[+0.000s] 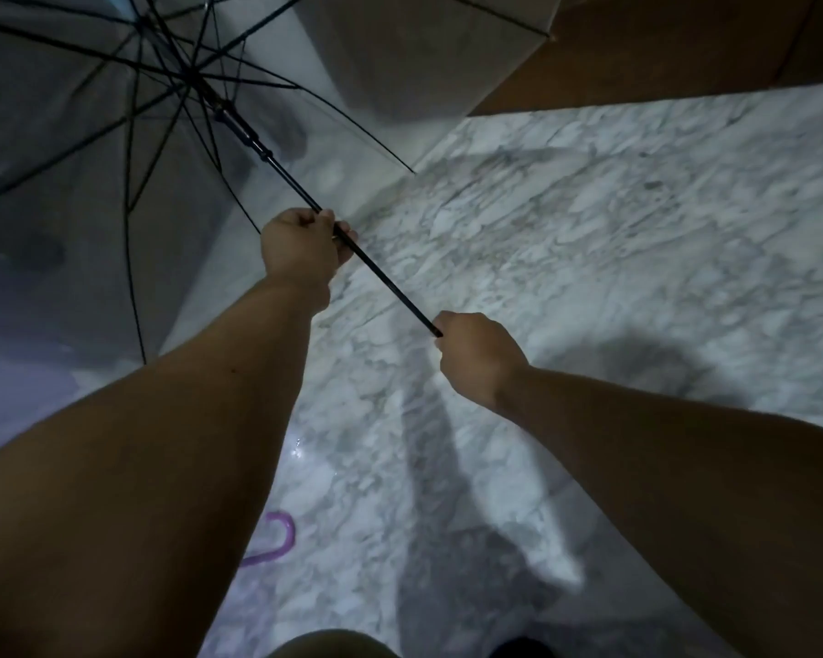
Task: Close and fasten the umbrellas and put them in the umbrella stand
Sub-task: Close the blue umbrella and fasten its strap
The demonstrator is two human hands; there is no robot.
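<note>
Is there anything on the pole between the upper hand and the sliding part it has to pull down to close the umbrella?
Nothing visible. The shaft runs bare from the left hand up to the runner. The right hand holds the lower end.

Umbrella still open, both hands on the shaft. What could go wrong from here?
1. The left hand grips the shaft just below the runner; sliding it down may pinch fingers.
2. The purple handle lies on the marble floor near the feet: a trip risk.
3. The open canopy hides whatever lies behind it.
</note>
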